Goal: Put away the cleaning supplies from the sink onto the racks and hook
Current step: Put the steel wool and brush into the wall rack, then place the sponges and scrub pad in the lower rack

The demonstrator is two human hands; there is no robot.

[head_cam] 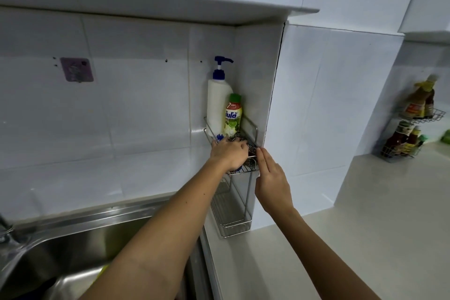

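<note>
A two-tier wire rack (253, 129) hangs in the tiled corner. On its upper shelf stand a white pump bottle (217, 102) with a blue pump and a yellow dish-soap bottle (233, 117) with a green cap. My left hand (229, 154) rests over the front of that shelf, fingers curled on a steel wool scrubber (250, 150); something blue shows beside and under it. My right hand (271, 180) has straight fingers touching the rack's front right corner. The lower basket (233, 214) looks bare. A purple adhesive hook (76, 69) sticks to the wall at left.
The steel sink (80, 248) lies at lower left with a faucet (6, 229) at its edge and something yellow-green (103, 273) inside. A cabinet overhangs above. A white countertop (365, 226) runs right to a second wire rack of sauce bottles (411, 126).
</note>
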